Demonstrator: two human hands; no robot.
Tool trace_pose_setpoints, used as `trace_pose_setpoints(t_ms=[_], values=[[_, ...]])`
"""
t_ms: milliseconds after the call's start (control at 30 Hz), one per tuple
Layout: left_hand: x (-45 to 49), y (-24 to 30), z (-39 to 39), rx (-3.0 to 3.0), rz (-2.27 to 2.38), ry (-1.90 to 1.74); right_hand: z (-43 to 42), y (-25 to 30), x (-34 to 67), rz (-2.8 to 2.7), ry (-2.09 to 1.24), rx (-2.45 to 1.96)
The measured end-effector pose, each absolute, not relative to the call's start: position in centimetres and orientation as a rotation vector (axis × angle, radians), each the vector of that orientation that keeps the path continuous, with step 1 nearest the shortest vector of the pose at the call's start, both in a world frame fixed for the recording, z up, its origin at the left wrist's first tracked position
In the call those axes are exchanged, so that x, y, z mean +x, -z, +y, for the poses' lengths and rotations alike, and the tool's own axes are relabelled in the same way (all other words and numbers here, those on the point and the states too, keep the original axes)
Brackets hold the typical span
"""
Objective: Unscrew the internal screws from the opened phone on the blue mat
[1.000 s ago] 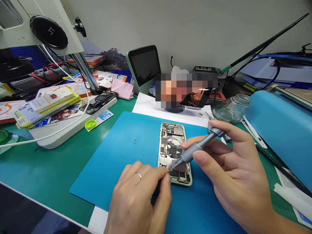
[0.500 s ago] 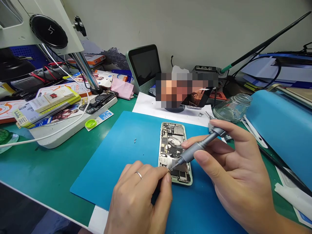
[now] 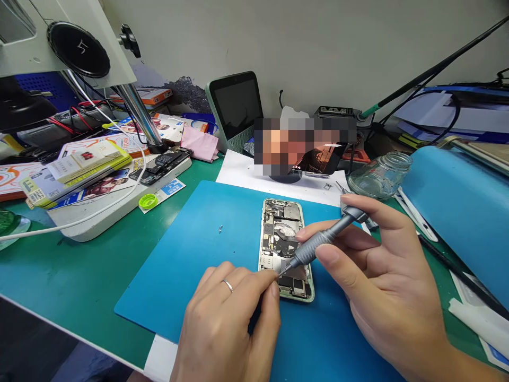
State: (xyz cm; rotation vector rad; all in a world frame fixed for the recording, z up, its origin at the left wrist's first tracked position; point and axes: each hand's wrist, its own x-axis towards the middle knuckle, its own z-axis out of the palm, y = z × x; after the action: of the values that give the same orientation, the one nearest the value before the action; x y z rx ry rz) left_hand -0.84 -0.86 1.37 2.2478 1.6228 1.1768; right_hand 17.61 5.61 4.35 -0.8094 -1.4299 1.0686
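An opened smartphone (image 3: 286,249) lies on the blue mat (image 3: 170,265), its inner parts and pale green frame showing. My right hand (image 3: 382,276) grips a grey precision screwdriver (image 3: 314,248), index finger on its end cap and thumb against the barrel. The driver slants down to the left, with its tip over the phone's lower left part. At that tip, the thumb and index finger of my left hand (image 3: 234,313) are closed together. Whatever lies between them is too small or hidden to name. Several tiny screws (image 3: 220,229) rest on the mat, left of the phone.
Behind the mat are white paper (image 3: 238,167), a smart display (image 3: 236,109) and a phone (image 3: 324,159) by a blurred patch. A glass jar (image 3: 379,175) lies tilted at right. A microscope stand (image 3: 135,116), boxes (image 3: 79,170) and a white cable (image 3: 99,215) fill the left.
Both hands hold nearly the same pose. The screwdriver tip and left fingertips have shifted only very slightly; the phone stays in place.
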Motion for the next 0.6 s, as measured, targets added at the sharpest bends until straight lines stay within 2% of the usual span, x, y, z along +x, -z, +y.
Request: trace_pose_setpoints(t_ms=[600], values=[[-0.7, -1.51, -0.92, 2.234, 1.653, -1.168, 5.58, -4.49, 17.67, -1.415, -1.07, -0.839]])
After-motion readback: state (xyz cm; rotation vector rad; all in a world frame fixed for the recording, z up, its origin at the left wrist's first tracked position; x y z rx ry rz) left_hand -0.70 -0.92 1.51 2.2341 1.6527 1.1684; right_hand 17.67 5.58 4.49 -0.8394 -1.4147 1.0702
